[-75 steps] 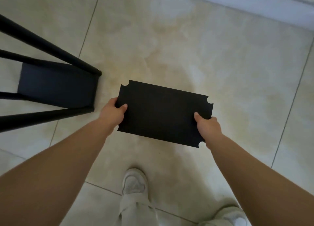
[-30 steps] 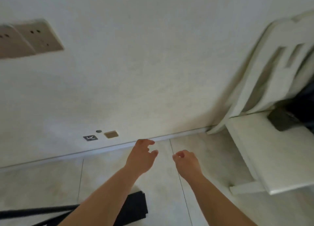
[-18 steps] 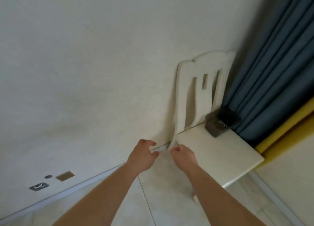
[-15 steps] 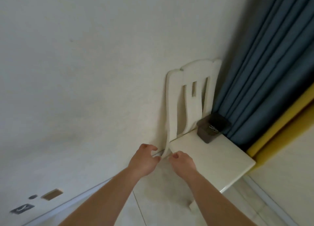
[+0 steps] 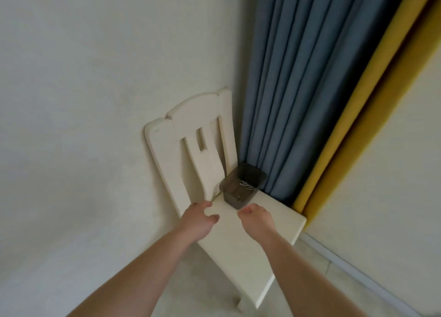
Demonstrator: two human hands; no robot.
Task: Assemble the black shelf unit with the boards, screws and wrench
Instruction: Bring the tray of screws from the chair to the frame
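1. Screws (image 5: 245, 186) lie in a small dark tray (image 5: 243, 185) at the back of a white chair (image 5: 250, 240) seat, up against the chair back and just beside the blue curtain (image 5: 286, 78).
2. The tray lies just ahead of both hands, slightly up and between them; my right hand (image 5: 256, 219) is the nearer one, its knuckles almost at the tray's front wall, while my left hand (image 5: 199, 219) sits further off to the left, near the foot of the chair back.
3. The tray's long axis runs diagonally, from its near left corner toward the curtain.
4. Fingers on both hands are loosely curled and hold nothing; neither hand touches the tray.
5. I judge this the reach for screws; the right hand needs only a short move forward and over the rim.
6. No wrench, boards or black shelf unit show in this view.
7. The chair stands in a corner, cream wall (image 5: 95, 102) to the left, a yellow strip (image 5: 372, 97) beside the curtain, pale tiled floor (image 5: 191, 300) beneath.
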